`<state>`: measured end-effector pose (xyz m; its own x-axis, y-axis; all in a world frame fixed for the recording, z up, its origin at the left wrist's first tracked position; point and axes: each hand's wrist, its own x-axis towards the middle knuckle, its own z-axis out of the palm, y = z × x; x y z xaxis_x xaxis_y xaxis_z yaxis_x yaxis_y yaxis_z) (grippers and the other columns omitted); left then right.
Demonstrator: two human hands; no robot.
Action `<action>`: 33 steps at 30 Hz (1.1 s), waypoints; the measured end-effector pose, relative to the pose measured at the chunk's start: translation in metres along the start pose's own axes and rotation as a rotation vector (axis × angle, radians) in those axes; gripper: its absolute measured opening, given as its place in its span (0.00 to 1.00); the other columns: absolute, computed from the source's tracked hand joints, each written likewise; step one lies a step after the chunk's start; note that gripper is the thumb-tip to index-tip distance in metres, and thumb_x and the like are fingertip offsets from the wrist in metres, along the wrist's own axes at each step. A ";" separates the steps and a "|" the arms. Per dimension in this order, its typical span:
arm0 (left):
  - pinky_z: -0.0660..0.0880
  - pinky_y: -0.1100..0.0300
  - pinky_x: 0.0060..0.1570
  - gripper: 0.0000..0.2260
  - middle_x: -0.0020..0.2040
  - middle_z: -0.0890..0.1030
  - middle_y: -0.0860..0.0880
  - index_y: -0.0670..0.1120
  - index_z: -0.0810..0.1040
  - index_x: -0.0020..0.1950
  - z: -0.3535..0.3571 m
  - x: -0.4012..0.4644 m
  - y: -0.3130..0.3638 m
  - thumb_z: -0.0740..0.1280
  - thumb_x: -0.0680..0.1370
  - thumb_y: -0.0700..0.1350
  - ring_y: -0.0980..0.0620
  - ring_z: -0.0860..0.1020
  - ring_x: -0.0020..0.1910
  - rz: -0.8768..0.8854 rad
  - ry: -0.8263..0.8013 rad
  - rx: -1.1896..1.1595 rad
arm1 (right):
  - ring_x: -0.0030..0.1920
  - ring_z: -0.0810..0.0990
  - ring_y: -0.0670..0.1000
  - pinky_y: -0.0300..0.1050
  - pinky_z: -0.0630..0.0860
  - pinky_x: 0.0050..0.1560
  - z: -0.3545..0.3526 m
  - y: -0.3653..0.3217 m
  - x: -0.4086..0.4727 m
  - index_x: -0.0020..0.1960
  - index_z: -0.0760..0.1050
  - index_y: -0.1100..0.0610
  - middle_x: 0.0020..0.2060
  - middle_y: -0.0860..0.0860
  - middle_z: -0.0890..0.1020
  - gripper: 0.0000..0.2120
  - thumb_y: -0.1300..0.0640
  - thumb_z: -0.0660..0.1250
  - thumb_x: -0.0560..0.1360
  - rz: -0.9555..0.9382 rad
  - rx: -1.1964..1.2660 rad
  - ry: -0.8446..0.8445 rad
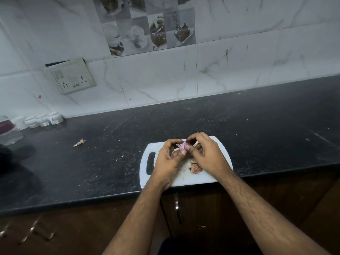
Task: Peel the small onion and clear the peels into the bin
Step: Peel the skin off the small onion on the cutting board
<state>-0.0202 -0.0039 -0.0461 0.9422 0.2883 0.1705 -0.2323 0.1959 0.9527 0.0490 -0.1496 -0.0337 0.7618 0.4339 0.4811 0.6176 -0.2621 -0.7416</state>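
Both hands, left hand [168, 159] and right hand [204, 153], pinch onion [182, 145] over board [217, 173]; strip skin gently, drop onto peels [196, 168].

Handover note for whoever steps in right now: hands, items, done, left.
Left hand and right hand both pinch the small onion above the white cutting board.
Done: pink flesh showing, a pile of peels on the board.
One stray peel lies on the counter to the left.
Left: finish peeling, gather all peels, bin them. No bin in view.
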 end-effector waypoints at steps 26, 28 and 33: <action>0.82 0.54 0.61 0.15 0.53 0.87 0.41 0.40 0.76 0.63 0.003 0.000 0.003 0.72 0.78 0.41 0.47 0.86 0.55 -0.036 0.035 -0.128 | 0.43 0.76 0.48 0.48 0.74 0.41 0.004 -0.001 -0.003 0.53 0.71 0.51 0.46 0.43 0.78 0.07 0.49 0.59 0.85 -0.030 -0.354 -0.066; 0.82 0.54 0.61 0.14 0.55 0.86 0.38 0.40 0.75 0.64 0.003 0.001 0.001 0.70 0.80 0.40 0.45 0.86 0.56 -0.040 0.068 -0.172 | 0.41 0.77 0.49 0.50 0.74 0.39 0.004 0.001 -0.003 0.51 0.68 0.49 0.43 0.43 0.78 0.05 0.51 0.58 0.85 -0.012 -0.330 -0.060; 0.82 0.58 0.57 0.13 0.58 0.84 0.39 0.40 0.76 0.64 0.003 0.003 0.000 0.70 0.81 0.41 0.46 0.86 0.57 -0.040 0.078 -0.158 | 0.34 0.78 0.47 0.51 0.77 0.37 0.001 0.003 -0.004 0.52 0.72 0.49 0.33 0.45 0.78 0.09 0.50 0.54 0.86 0.049 -0.198 0.092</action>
<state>-0.0166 -0.0061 -0.0448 0.9316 0.3475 0.1071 -0.2354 0.3521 0.9059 0.0480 -0.1514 -0.0380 0.8009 0.3381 0.4942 0.5988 -0.4489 -0.6633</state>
